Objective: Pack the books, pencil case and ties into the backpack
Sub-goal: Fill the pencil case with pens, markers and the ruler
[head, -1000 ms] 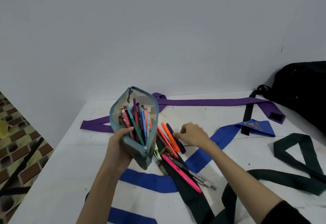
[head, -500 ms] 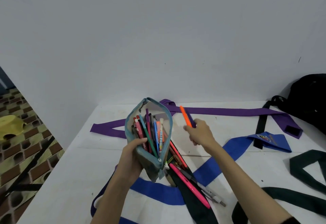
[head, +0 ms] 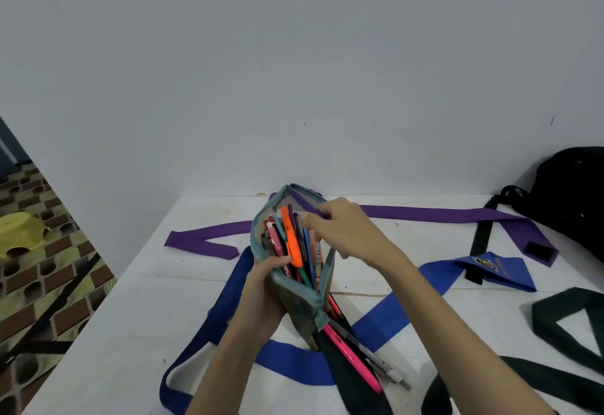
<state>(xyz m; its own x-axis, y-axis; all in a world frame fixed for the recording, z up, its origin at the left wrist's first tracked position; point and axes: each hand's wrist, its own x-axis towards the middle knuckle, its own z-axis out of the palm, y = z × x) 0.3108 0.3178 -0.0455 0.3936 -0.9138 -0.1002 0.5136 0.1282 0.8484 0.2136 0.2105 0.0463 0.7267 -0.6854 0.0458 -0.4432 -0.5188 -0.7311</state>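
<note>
From the head view, our left hand [head: 268, 287] grips the open blue-grey fabric pencil case [head: 294, 284] at six o'clock; our right hand [head: 346, 231] has just dropped the orange highlighter [head: 292, 241] in, fingers pinching its rim. Loose pens remain.

Left hand [head: 268, 279] gripping, right hand [head: 347, 231] curled.

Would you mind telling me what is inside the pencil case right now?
The pencil case holds upright pens, including an orange marker. Their lower ends and the bottom are hidden by its wall.
</note>
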